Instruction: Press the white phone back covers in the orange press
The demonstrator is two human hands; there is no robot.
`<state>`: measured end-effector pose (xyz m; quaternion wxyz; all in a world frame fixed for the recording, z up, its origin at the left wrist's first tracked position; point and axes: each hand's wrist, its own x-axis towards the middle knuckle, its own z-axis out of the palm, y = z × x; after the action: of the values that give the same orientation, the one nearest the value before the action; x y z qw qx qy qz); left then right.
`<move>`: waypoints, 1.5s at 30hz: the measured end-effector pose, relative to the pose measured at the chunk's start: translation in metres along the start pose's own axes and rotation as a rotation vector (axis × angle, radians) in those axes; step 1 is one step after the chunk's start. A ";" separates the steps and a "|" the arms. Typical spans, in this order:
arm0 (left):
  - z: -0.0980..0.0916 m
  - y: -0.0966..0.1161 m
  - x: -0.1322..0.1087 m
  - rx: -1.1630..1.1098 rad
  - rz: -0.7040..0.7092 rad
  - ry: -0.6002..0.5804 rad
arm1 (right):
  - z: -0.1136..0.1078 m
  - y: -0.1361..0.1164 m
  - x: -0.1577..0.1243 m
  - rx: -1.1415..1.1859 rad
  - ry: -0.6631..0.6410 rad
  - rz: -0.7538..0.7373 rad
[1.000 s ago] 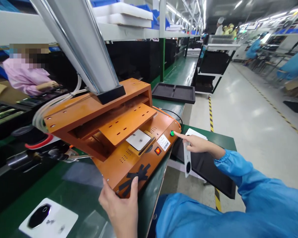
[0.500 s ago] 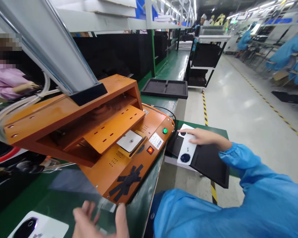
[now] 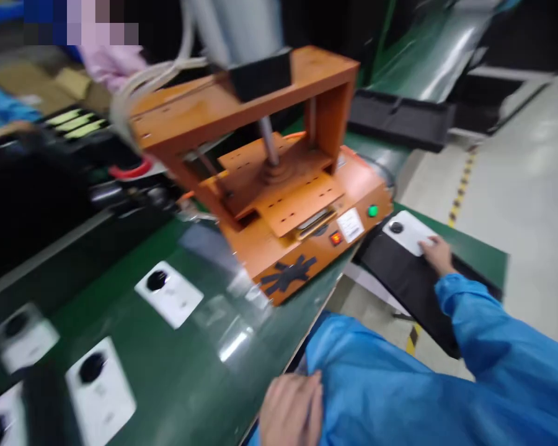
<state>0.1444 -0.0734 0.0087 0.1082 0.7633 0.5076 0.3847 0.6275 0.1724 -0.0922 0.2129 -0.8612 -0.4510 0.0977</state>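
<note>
My right hand (image 3: 437, 253) has its fingers closed on the lower right end of a white phone back cover (image 3: 409, 231). This cover has a round black camera area and lies at the far end of a black tray (image 3: 411, 288). Low in the view, my left hand (image 3: 292, 409) is loosely closed by the table's front edge, with nothing visible in it. An orange press (image 3: 265, 260) stands on the green table, its plate (image 3: 302, 201) down over a fixture (image 3: 316, 223). On the table lie more white phone back covers, one (image 3: 170, 294) nearest the press.
Several other covers, one of them (image 3: 101, 393), lie at the left, blurred. A clear film (image 3: 209, 248) lies beside the press. Behind it are a black tray (image 3: 400, 118) and pale hoses (image 3: 153, 80). A co-worker's pink sleeve (image 3: 114, 65) shows at the back left.
The press plate has come down over the fixture. My left hand has moved right and closed. My right hand now grips a cover; two showed on the tray before, one now. The view has turned left and down.
</note>
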 end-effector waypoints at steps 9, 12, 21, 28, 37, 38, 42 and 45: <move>-0.040 -0.006 -0.022 0.005 -0.347 0.050 | 0.012 -0.019 -0.002 -0.049 0.114 -0.461; -0.062 -0.042 -0.015 0.201 -0.533 0.198 | 0.021 -0.053 -0.059 0.046 -0.056 -1.062; -0.058 -0.103 0.003 0.468 -0.656 0.140 | 0.002 -0.289 -0.305 0.260 -0.596 -1.830; -0.057 -0.099 0.002 0.411 -0.667 0.271 | 0.045 -0.361 -0.325 0.201 -0.448 -1.850; -0.058 -0.101 0.005 0.374 -0.699 0.286 | 0.042 -0.361 -0.329 0.175 -0.351 -1.974; -0.058 -0.101 0.005 0.372 -0.700 0.286 | 0.043 -0.361 -0.329 0.178 -0.341 -1.976; -0.056 -0.101 0.004 0.368 -0.701 0.281 | 0.046 -0.362 -0.328 0.168 -0.298 -1.991; -0.057 -0.098 0.006 0.383 -0.702 0.259 | 0.043 -0.362 -0.326 0.160 -0.291 -2.022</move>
<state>0.0380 -0.0363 -0.0040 0.0239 0.4956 0.8087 0.3159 0.1582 0.0994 0.0266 0.1957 -0.0409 -0.9798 0.0058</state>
